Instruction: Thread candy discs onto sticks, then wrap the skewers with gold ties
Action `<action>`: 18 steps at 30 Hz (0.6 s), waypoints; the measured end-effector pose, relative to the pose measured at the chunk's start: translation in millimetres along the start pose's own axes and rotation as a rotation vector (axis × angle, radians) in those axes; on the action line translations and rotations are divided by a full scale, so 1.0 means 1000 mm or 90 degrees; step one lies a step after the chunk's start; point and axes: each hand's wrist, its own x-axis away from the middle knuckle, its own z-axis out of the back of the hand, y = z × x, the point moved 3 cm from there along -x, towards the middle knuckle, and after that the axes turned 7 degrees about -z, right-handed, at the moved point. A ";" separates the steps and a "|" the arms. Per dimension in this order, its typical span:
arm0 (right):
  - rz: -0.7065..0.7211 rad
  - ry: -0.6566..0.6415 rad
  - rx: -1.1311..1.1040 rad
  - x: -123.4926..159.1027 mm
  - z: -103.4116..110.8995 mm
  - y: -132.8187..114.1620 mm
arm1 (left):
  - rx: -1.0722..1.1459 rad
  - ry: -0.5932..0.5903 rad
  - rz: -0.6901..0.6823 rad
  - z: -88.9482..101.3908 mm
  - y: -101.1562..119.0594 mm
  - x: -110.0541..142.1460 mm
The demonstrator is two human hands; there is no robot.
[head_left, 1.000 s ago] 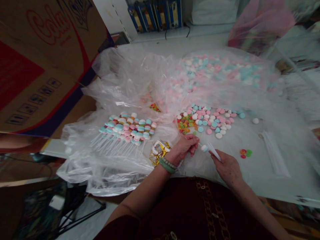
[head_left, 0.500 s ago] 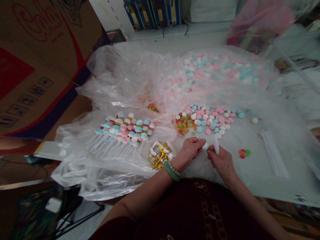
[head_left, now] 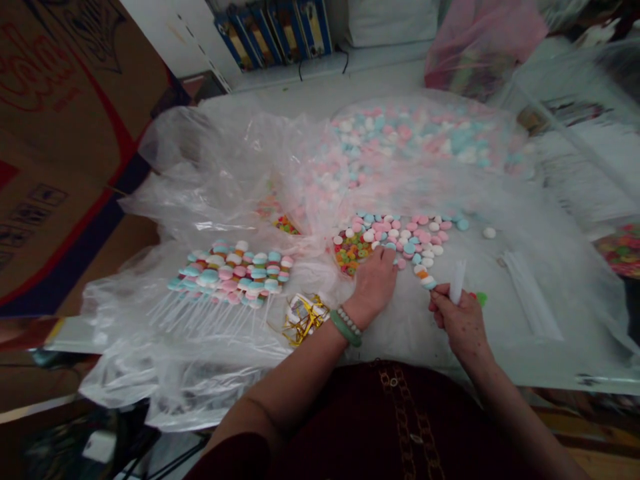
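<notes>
My right hand grips a marshmallow skewer, with white and blue marshmallows and an orange gummy ring at its tip. A white strip also stands up from between these fingers. My left hand reaches to the near edge of the loose pink, white and blue marshmallows, its fingers bent together and pointing down; what is under the fingertips is hidden. Just left of those fingers lie colourful gummy rings. A few green and red gummies show behind my right hand.
Finished-looking marshmallow skewers lie in rows on plastic at left. Gold twist ties sit near my left wrist. A large clear bag of marshmallows lies behind. White sticks are at right, a cardboard box at far left.
My left hand has left the skewer and moved to the marshmallow pile. My right hand holds the skewer farther right, where an orange gummy now shows. The view has shifted slightly.
</notes>
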 end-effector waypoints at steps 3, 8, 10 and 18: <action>-0.005 0.000 -0.023 -0.003 0.001 0.000 | 0.015 -0.012 -0.106 -0.011 0.009 -0.004; -0.009 0.006 -0.046 -0.004 0.006 -0.001 | -0.001 -0.034 -0.198 -0.031 0.009 0.007; -0.008 0.006 -0.055 -0.005 0.008 -0.002 | -0.008 -0.036 -0.197 -0.031 0.006 0.011; -0.016 -0.013 -0.067 -0.008 0.003 -0.002 | 0.127 -0.057 -0.091 -0.015 -0.009 -0.001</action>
